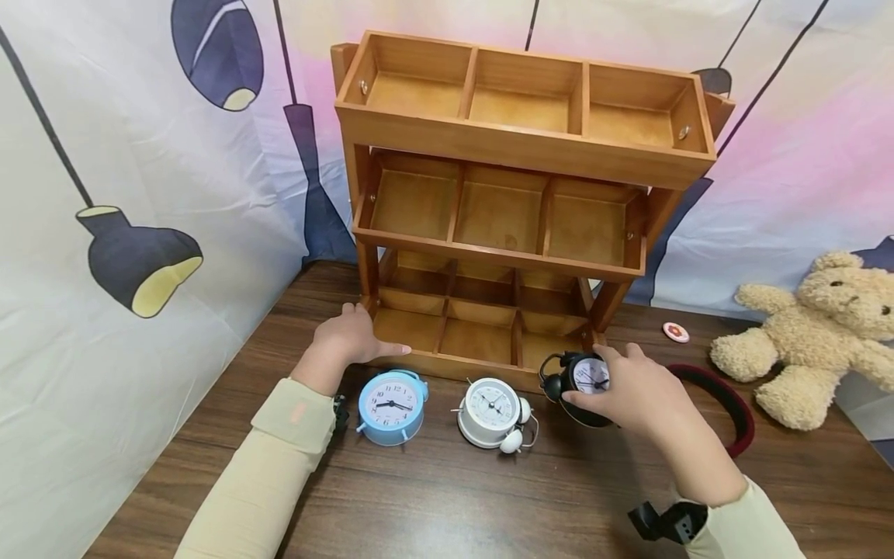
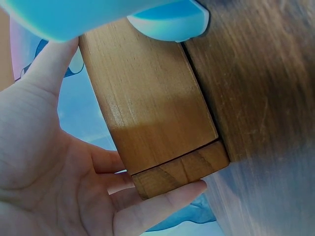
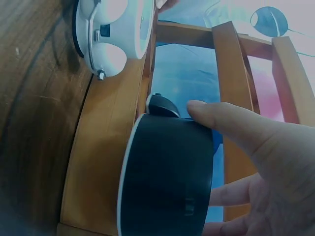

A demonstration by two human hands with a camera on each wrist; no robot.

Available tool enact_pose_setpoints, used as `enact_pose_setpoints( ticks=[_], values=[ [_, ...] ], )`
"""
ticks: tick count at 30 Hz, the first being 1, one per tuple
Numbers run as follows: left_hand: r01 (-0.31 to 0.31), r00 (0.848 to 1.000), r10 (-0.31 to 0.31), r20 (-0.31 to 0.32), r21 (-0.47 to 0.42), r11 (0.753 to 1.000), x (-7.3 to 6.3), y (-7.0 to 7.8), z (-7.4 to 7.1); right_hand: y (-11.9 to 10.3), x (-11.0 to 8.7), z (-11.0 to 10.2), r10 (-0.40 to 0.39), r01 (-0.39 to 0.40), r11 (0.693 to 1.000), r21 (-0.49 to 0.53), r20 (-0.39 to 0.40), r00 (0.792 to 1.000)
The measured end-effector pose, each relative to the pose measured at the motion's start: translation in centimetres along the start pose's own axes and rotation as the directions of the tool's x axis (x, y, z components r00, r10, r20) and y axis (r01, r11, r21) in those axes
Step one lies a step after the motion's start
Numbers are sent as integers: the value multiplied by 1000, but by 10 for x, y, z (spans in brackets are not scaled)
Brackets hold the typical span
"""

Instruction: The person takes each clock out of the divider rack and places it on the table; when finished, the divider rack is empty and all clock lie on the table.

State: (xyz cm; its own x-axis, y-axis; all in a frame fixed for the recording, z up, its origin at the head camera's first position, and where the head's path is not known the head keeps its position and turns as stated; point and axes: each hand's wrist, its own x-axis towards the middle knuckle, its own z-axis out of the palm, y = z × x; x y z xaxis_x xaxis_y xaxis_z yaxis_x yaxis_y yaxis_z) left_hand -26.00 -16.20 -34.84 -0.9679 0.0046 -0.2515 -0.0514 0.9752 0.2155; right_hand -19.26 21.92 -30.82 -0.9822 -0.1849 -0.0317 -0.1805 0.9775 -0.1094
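A brown wooden shelf rack (image 1: pixel 531 151) with three divided tiers stands at the back of the table. My left hand (image 1: pixel 345 338) holds its lower left corner; the left wrist view shows the thumb at one edge and the fingers round the end of the wooden box (image 2: pixel 152 98). Close to that hand sits a blue alarm clock (image 1: pixel 391 407). A white twin-bell alarm clock (image 1: pixel 492 411) lies face up in the middle. My right hand (image 1: pixel 632 392) grips a black twin-bell alarm clock (image 3: pixel 165 172), its thumb across the near part; the fingertips behind it are hidden.
A dark red hoop (image 1: pixel 729 407) lies partly behind my right forearm. Farther right sits a beige teddy bear (image 1: pixel 813 341), with a small white and red oval piece (image 1: pixel 675 332) beside it. A patterned cloth (image 1: pixel 230 178) hangs behind the table.
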Motion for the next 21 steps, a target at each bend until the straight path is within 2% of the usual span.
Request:
enact_pose_setpoints(
  ticks=[7,13,21],
  values=[
    [2,1000,-2,2,4,1000,1,-1,1,5,-17,3,-6,6,1000,13,7,1000],
    [4,1000,-5,5,7,1000,2,-2,1,10,-27,7,-9,8,1000,17,64,998],
    [8,1000,-8,9,-1,1000,2,-1,1,21,-29,16,9,-9,1000,2,148,989]
  ],
)
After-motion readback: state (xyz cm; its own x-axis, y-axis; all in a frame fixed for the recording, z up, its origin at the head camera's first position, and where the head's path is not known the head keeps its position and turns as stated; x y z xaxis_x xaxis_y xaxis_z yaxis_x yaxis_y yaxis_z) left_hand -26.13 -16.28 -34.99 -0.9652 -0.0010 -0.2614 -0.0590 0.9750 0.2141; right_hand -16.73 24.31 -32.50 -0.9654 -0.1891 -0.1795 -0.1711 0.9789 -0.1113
